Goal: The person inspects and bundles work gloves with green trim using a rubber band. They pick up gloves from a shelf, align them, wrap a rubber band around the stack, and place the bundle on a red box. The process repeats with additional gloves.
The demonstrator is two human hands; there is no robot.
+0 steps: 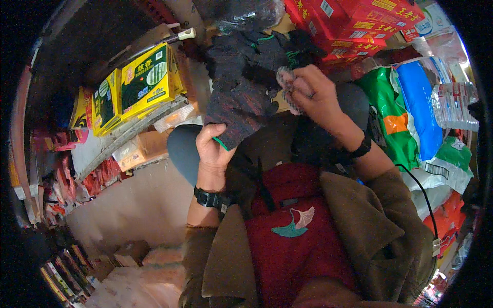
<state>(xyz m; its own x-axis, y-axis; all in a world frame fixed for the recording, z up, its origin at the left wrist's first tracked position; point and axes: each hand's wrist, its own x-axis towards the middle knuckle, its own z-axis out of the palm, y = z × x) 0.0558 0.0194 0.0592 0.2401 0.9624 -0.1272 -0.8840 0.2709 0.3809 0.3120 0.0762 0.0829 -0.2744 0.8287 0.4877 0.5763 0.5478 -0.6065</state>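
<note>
My left hand (213, 146) pinches the green-edged cuff of a dark grey knit glove (239, 110), thumb on top and fingers underneath. The glove slants up and away from that hand, over my lap. Beyond it, more dark knit pieces with green edging (246, 54) lie bunched together; how many there are I cannot tell. To the right, my right hand (313, 95) is closed on a crumpled, mottled grey-white wad (285, 78). Part of the wad hangs below the fingers, and its kind is not clear. The right hand is raised beside the dark pieces.
Yellow-and-green boxes (149, 74) stand on a ledge at left. Red cartons (354, 25) are stacked at the far right. Green (387, 108) and blue (418, 102) packages sit at right beside clear plastic bottles (454, 105). A black cable (429, 200) hangs near my right elbow.
</note>
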